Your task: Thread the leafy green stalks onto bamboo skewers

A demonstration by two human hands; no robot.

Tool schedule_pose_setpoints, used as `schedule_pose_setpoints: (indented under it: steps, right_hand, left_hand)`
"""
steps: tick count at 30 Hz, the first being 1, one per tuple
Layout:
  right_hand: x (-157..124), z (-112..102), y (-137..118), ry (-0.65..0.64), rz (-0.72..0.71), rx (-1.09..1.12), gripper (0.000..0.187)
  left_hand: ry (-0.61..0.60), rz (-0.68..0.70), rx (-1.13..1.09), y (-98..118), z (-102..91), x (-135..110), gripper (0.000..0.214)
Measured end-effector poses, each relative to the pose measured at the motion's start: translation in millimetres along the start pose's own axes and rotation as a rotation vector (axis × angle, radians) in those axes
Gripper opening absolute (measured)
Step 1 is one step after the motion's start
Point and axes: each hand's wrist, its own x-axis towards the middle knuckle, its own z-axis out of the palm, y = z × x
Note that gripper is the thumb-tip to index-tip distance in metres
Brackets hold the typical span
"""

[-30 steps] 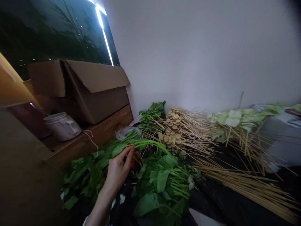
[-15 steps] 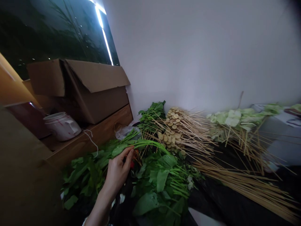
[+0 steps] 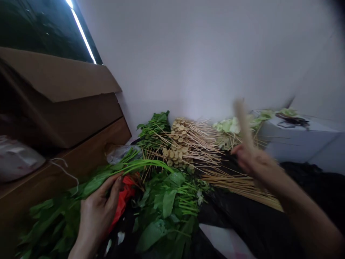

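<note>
While the brown cardboard box (image 3: 83, 117) gapes, dark inside, the left hand (image 3: 99, 203) pinches slender green leafy stems (image 3: 147, 163); the right hand (image 3: 257, 164) clasps a blurred pale rod (image 3: 242, 120).

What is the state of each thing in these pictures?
Left hand: closed on green stems.
Green stems: held, bent in an arc.
Right hand: blurred; its grip is unclear.
Cardboard box: open, flap outward.
Pale slices: threaded on skewers.
Brown sticks: lying side by side.
Leafy greens: piled.
Red plastic: crumpled.
Clear plastic: crumpled.

A cardboard box (image 3: 88, 108) stands on wooden boards (image 3: 107, 140).
</note>
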Motion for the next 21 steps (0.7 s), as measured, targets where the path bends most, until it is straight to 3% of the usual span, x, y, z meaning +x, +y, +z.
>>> schedule_pose_setpoints:
  steps: [3,6,10,15,21]
  right_hand:
    - [-4,7,27,-0.351,0.216,0.049,0.042]
    - [-6,14,51,-0.515,0.344,0.127,0.050]
    - [-4,8,60,-0.566,0.424,0.252,0.048]
    - [1,-2,64,-0.509,0.440,0.259,0.040]
    - [7,-3,75,-0.539,0.450,0.224,0.041]
  left_hand:
    - [-0.010,-0.023,0.039,-1,-1.4,1,0.041]
    - [-0.011,-0.031,0.061,-2,-1.5,1,0.040]
    - [-0.025,-0.022,0.062,-3,0.5,0,0.039]
    - [-0.026,-0.016,0.076,2,2.5,0,0.041]
    - [-0.066,-0.125,0.078,5,-0.6,2,0.039]
